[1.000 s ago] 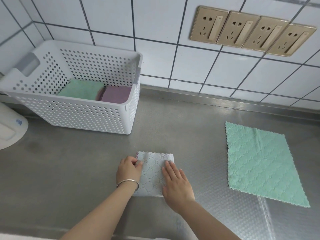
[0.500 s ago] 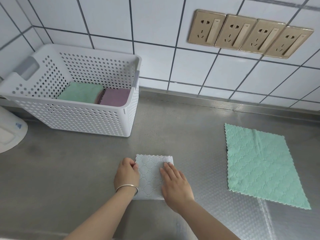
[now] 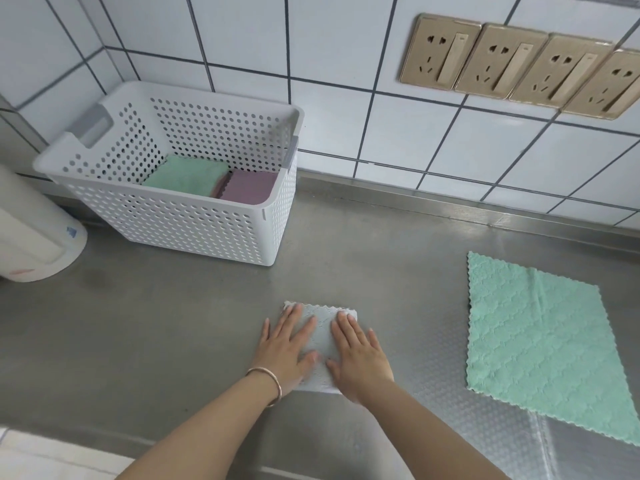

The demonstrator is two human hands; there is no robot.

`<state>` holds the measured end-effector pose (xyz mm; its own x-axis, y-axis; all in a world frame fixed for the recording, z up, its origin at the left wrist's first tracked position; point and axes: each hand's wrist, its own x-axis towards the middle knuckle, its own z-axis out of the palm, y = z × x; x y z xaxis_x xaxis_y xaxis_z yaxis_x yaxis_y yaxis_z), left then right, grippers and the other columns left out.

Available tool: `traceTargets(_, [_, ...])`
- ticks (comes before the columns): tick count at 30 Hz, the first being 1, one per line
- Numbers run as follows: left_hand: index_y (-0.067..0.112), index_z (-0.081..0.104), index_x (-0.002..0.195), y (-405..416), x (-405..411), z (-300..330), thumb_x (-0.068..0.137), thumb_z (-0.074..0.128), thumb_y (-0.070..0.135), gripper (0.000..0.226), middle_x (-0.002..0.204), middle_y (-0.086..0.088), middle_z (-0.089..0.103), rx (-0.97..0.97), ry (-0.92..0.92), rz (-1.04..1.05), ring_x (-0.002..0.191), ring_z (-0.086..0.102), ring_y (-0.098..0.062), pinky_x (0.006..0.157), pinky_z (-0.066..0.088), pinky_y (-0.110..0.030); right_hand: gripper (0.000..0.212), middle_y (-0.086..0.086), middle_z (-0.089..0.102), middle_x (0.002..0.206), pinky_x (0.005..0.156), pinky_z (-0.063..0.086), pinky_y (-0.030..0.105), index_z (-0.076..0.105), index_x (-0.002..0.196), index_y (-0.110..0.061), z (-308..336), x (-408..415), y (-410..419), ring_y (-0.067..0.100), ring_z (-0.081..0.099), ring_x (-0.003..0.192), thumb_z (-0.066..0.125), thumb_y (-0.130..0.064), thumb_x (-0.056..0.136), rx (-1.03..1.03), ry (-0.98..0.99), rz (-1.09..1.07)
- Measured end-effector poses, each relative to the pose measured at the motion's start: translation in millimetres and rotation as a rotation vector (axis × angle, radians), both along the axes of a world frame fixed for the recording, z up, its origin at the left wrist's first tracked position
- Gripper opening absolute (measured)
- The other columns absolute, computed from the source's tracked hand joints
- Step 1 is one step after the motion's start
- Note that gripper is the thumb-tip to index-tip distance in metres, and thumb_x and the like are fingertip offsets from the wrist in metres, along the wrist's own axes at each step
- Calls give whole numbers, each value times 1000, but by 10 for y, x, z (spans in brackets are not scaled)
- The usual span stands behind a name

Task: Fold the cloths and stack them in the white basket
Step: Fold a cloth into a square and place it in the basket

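Note:
A small folded pale grey cloth (image 3: 322,337) lies on the steel counter in front of me. My left hand (image 3: 285,348) presses flat on its left half, fingers straight. My right hand (image 3: 358,355) presses flat on its right half, fingers straight too. An unfolded green cloth (image 3: 540,337) lies spread out to the right. The white perforated basket (image 3: 194,230) stands at the back left and holds a folded green cloth (image 3: 185,176) beside a folded purple cloth (image 3: 247,188).
A white rounded appliance (image 3: 31,237) stands at the far left next to the basket. Gold wall sockets (image 3: 519,64) sit on the tiled wall above the counter (image 3: 156,334). The counter's front edge runs below my forearms.
My left hand has uncurled from the cloth's left edge and now lies flat on it. My right hand has slid a little forward on the cloth. The view shifted slightly.

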<state>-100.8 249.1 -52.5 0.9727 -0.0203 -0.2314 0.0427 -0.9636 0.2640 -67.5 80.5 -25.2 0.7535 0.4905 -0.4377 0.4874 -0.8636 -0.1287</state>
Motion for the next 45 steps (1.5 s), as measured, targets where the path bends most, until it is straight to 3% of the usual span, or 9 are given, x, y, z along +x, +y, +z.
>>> traceTargets(3, [17,62,114,5,-62,118,76,44,43,49,128,-12,53,-162,-265,429,118,50,-31,97,41,-41,58,-4,9,157,111,25,29,19,148,-17,122,60,5,16,19,142,36,-29,94,201,54,-209])
traceTargets(6, [17,65,100,-12,-191,153,78,65,37,30,114,-9,52,-149,-139,835,108,45,-30,92,38,-35,45,2,46,132,78,41,26,41,133,-15,208,49,-37,21,53,109,47,-19,89,478,128,-719])
traceTargets(10, [23,66,102,-124,-234,122,83,58,47,31,119,-4,49,-178,57,877,114,42,-25,97,37,-31,6,2,57,84,58,36,23,51,86,-18,227,73,-66,18,53,72,49,-23,87,472,389,-910])
traceTargets(15, [20,53,92,-224,-212,319,87,58,33,15,95,0,59,-457,45,994,87,54,-23,74,38,-25,35,-4,29,57,46,20,22,27,59,-18,212,63,-123,13,27,51,51,-18,84,489,506,-885])
traceTargets(22, [24,45,75,50,-225,1109,81,69,25,25,60,8,53,-734,-309,848,56,48,-5,55,38,-11,8,0,58,70,59,38,27,57,80,-10,936,-37,-6,15,50,62,62,-14,85,1020,379,-951])
traceTargets(30, [31,44,75,1138,304,2332,81,59,30,15,63,22,55,-730,-688,464,50,47,3,49,31,-6,13,-7,69,70,49,46,13,57,80,-18,2130,397,1054,4,61,58,60,-7,87,1515,214,-860])
traceTargets(34, [26,52,77,1942,790,2672,89,55,12,19,59,20,51,-567,-660,317,50,46,8,48,31,-6,12,-5,70,83,67,50,29,57,80,-25,2423,849,1816,13,64,74,64,-18,86,1505,133,-823])
traceTargets(40, [29,54,80,2937,1635,2514,93,46,15,20,68,6,49,-352,-305,362,51,42,-7,41,28,-13,24,2,66,95,57,39,23,60,105,-13,2142,1817,2779,9,53,65,63,-26,85,1173,174,-821])
traceTargets(45, [29,53,83,3343,2074,2101,90,44,9,23,85,9,56,-159,-66,316,71,55,-13,63,42,-21,6,1,51,60,35,34,15,60,85,-12,1727,2235,3237,12,42,48,60,-16,89,930,381,-887])
